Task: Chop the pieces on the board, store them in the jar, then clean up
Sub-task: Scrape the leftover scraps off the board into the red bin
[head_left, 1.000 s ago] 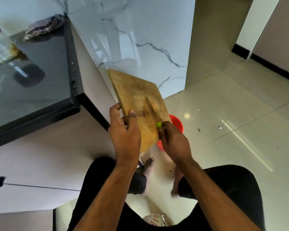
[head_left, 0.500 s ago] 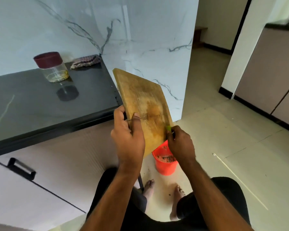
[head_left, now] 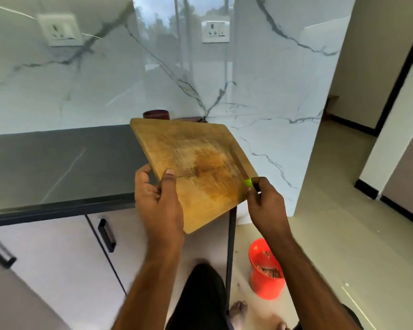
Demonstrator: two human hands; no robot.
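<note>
My left hand [head_left: 158, 203] grips the near left edge of the bare wooden chopping board [head_left: 196, 167], thumb on top, holding it in the air over the counter's right end. My right hand [head_left: 265, 203] holds a knife with a green handle [head_left: 248, 182] against the board's right edge; the blade is hard to make out. The jar's dark red lid [head_left: 156, 114] peeks over the board's far edge; the rest of the jar is hidden.
The black countertop [head_left: 57, 167] runs left, with cabinet doors and black handles [head_left: 106, 234] beneath. A red bucket [head_left: 266, 279] holding scraps stands on the floor at the right, beside my bare feet. Marble wall panels with two sockets rise behind.
The board has gone from steeply tilted over the red bucket to nearly flat and higher, by the counter's end. My view has risen from the floor to the wall. Both hands kept their hold.
</note>
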